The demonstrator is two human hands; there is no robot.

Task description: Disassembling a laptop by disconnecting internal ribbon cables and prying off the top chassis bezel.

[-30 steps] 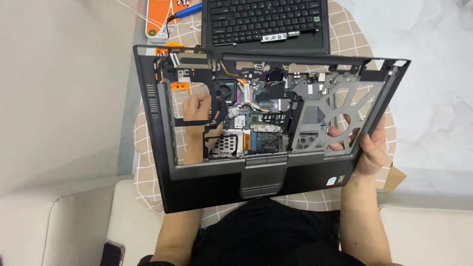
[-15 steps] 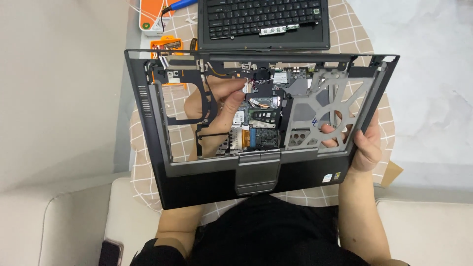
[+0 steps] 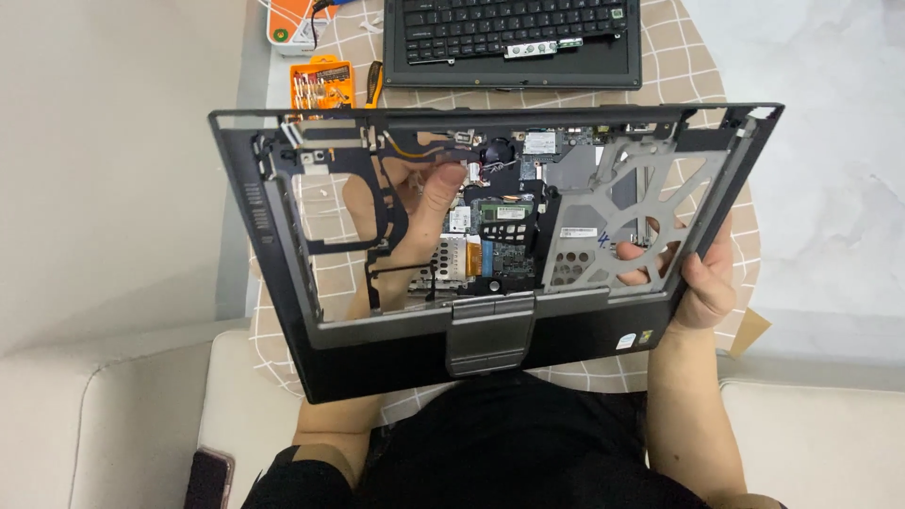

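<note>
While we look down from the head camera, we see a black laptop base frame (image 3: pixel 396 353) held up above a round table with a checked cloth (image 3: pixel 698 66). The keyboard is taken out of the frame, so its inside is open: a green circuit board (image 3: pixel 500 240), a grey metal bracket (image 3: pixel 650 203) with cut-out holes, and a touchpad (image 3: pixel 490 330) in the front edge.

Our right hand (image 3: pixel 693 273) grips the right side of the frame; the palm is on the outer edge and the fingers curl through an opening in the bracket. Our left hand (image 3: pixel 410 226) comes from under the frame, through the large empty opening on the left. Its fingers are bent and the tips touch the parts near the board; we cannot tell if they pinch something.

On the table behind the frame lie a removed black keyboard (image 3: pixel 514 38) and an orange box of screwdriver bits (image 3: pixel 320 83).
</note>
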